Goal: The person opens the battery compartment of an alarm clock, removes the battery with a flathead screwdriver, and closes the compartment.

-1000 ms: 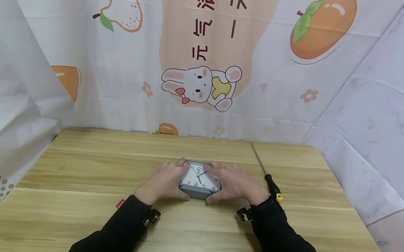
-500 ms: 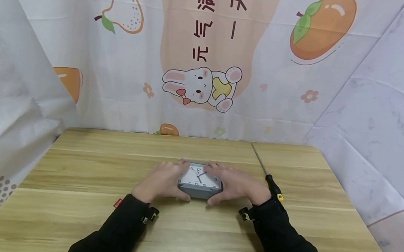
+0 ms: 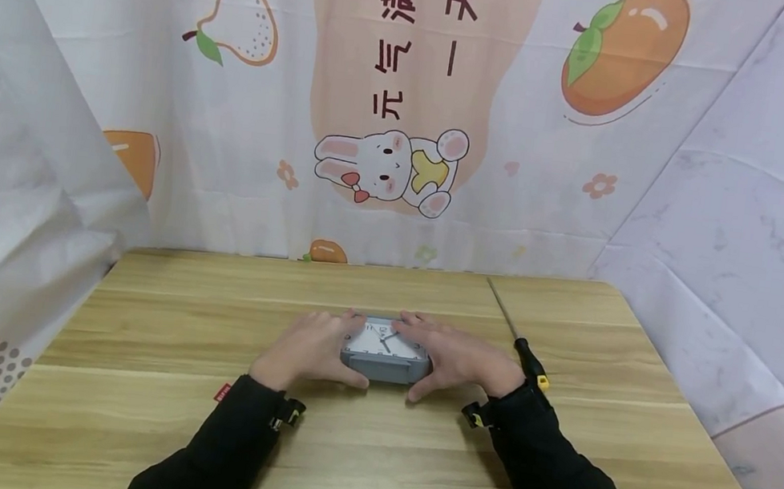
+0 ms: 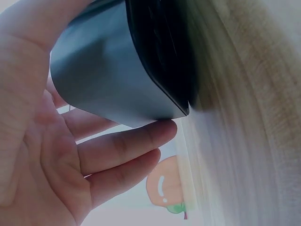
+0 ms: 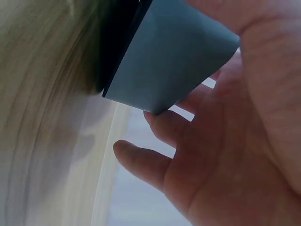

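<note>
Grey clock (image 3: 381, 351) roughly mid-table, between two hands, dial up, 12 toward the far side. Looks tipped or lifted a bit, with the dark back (image 4: 157, 40) showing above the wood in the left wrist view. Far corners really close to the wood; can't tell about actual contact there.

Left hand (image 3: 310, 351) curved round the left end, thumb along the near side, fingers at the far side, so spread about as wide as the clock and gripping nothing else. Right hand (image 3: 455, 357): same deal on the right end, with one finger stuck out clear of the clock (pinky, at a guess from the right wrist view).

Step in hand, imo: steadying and angling the clock with a two-handed hold. For the next move, probably best to match pressure left and right, and to mind the thumbs under the near edge if lowering flat.

Further out, a screwdriver-looking tool (image 3: 522, 346) on the table (image 3: 148, 346), just beside the right cuff, not in use. Behind everything, a curtain (image 3: 230, 137) with cartoon fruit and a sideways bunny.
</note>
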A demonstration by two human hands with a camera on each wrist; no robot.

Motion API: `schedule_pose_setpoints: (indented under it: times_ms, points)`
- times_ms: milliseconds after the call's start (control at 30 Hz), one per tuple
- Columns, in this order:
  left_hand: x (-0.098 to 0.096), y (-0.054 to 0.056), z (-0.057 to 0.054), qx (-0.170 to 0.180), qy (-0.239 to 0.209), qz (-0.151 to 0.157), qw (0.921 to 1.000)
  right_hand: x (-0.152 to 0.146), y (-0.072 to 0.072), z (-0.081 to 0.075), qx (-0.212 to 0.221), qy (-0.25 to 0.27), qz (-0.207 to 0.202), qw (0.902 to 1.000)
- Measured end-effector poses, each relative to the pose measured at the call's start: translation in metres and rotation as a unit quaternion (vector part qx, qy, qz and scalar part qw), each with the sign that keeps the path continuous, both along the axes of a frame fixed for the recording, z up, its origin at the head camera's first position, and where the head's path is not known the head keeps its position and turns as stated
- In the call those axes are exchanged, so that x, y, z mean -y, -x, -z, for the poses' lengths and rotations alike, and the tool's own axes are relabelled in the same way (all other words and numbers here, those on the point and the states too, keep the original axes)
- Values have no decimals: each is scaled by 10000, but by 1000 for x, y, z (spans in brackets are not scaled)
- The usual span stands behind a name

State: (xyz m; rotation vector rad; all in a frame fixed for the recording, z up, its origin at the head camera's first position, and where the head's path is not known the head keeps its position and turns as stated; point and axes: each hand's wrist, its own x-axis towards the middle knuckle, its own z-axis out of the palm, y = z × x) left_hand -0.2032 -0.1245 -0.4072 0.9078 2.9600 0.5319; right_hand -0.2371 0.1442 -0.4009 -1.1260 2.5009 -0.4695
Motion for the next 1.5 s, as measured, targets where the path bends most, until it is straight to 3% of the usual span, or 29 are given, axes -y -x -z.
schedule_pose_setpoints:
  times_ms: [200,333,567,700,1067,1500]
  points:
    - [0,-1,0,123,139,-228,9996,1,-1,3,6,23,23,10000]
    - [0,0,1,69,217,-57,9997,1,-1,5,22,81,-22,10000]
    - [0,6,-1,238,-256,253,9991,-1,1,9,-45,243,-36,9997]
    - [3,7,-3,397,-366,265,9982,-2,1,9,-67,337,21,9994]
    - [9,10,-6,317,-492,450,9973,-1,5,6,-50,550,-100,9984]
    - [9,10,-10,512,-394,401,9971,-1,5,4,69,598,-46,9982]
